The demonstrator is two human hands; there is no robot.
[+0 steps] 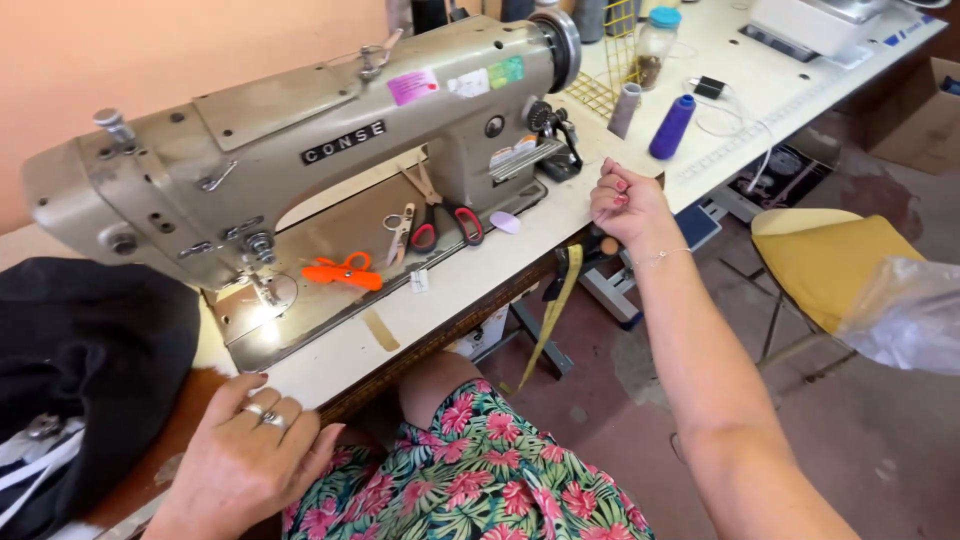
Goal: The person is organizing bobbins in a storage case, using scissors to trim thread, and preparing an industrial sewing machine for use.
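1. A person seated at an industrial sewing machine (300, 150) rests the left hand (245, 455) flat, fingers spread, on the near edge of the table (330, 365), just beside a heap of black fabric (90, 350) at the near left corner; the hand grips nothing.
2. The right hand (625, 205) is raised over the table's front edge toward the right, closed into a loose fist; whether it pinches a thread or something small cannot be told.
3. The black fabric, nearest the left hand, looks soft and limp, likely light and prone to sagging; a fold or edge would seem the surest place to take hold. White straps (35, 465) show beneath it.
4. On the machine bed lie orange snips (345, 272), small metal clippers (400, 228) and red-handled scissors (445, 215), close together behind the needle; all look rigid and sharp, best lifted by the handles.
5. A pale lilac oval (505, 222) sits near the scissors at the bed's right end.
6. A yellow measuring tape (555, 305) hangs off the front edge below the right hand.
7. Toward the far right corner stand a blue thread spool (672, 127), a grey spool (625, 110) and a glass jar (655, 45).
8. The machine's arm overhangs the bed, narrowing any reach to the tools.
9. A yellow-cushioned chair (825, 260) stands on the floor to the right.
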